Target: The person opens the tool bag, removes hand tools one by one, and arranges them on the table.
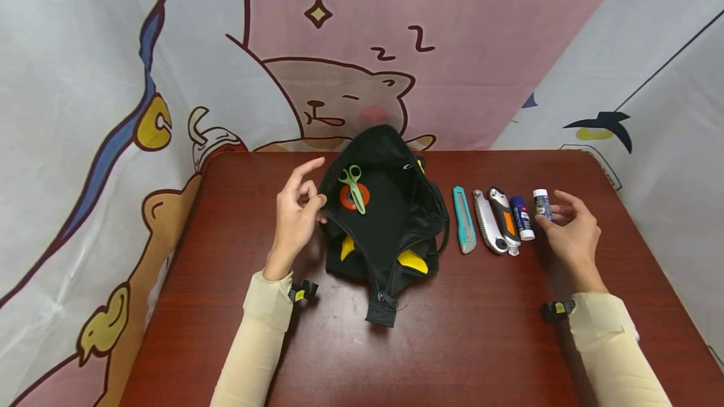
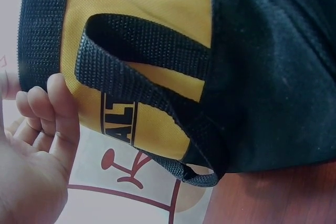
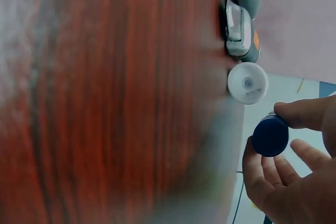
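Observation:
A black and yellow tool bag (image 1: 390, 231) lies with its mouth spread wide. My left hand (image 1: 298, 215) pinches the bag's left rim; the left wrist view shows the fingers (image 2: 63, 108) against the zip edge, near a black strap loop (image 2: 142, 51). Within the bag, green scissors (image 1: 354, 190) lie over an orange tape roll (image 1: 344, 198). On the right, my right hand (image 1: 574, 231) pinches a glue stick (image 1: 542, 203) with a white top between thumb and fingers. Its round blue end (image 3: 271, 136) faces the right wrist camera.
Left of the right hand, a second glue stick (image 1: 521, 217), an orange and black utility knife (image 1: 504, 218), a grey utility knife (image 1: 489, 222) and a teal box cutter (image 1: 464, 220) lie in a row. A printed curtain (image 1: 469, 80) hangs behind the reddish table (image 1: 464, 331).

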The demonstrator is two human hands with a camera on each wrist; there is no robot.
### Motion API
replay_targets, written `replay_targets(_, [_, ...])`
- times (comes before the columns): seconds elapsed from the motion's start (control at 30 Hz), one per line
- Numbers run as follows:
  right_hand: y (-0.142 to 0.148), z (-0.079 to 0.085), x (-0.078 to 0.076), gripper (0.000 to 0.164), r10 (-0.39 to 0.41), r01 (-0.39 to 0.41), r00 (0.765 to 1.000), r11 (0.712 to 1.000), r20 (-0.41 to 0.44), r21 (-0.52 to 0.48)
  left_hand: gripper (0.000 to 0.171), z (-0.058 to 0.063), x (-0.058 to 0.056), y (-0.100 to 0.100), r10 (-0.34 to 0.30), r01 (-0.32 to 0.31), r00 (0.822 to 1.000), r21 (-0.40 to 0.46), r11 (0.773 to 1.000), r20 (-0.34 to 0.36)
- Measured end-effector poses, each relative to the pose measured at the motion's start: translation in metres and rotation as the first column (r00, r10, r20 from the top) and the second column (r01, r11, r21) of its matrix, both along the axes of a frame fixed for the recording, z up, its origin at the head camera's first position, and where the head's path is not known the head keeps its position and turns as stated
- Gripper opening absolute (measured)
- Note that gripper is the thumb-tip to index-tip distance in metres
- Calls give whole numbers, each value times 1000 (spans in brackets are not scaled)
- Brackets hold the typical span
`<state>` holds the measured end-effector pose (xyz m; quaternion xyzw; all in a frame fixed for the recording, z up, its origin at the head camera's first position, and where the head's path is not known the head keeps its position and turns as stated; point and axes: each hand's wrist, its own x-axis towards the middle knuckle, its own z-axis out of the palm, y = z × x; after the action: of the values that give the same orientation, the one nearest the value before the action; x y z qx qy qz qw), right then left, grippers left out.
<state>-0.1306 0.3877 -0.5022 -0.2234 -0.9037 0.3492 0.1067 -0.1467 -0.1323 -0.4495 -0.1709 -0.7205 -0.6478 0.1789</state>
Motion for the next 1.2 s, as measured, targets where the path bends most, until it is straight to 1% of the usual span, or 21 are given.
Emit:
replay_targets(0.1, [4, -3, -2, 72, 10, -10, 1000, 1000, 29, 18, 63, -1, 0, 0, 1, -1, 1000, 4, 1000, 3])
replay_targets(0.27, [8, -6, -5, 72, 14, -15, 998, 1000, 67, 10, 62, -1, 0, 1, 1, -1, 1000, 6, 1000, 1])
replay_targets(0.7, [9, -10, -6, 74, 3, -3, 993, 1000, 121, 4, 66, 0, 0, 0, 10, -10, 1000, -6, 1000, -2])
replay_targets(0.87, [8, -12, -6, 74, 4, -6, 993, 1000, 116, 16, 67, 0, 0, 0, 6, -6, 1000, -3, 1000, -7])
replay_targets(1.2, [10, -14, -7, 73, 16, -16, 994, 1000, 108, -1, 67, 0, 0, 0, 4, -4, 1000, -1, 1000, -12])
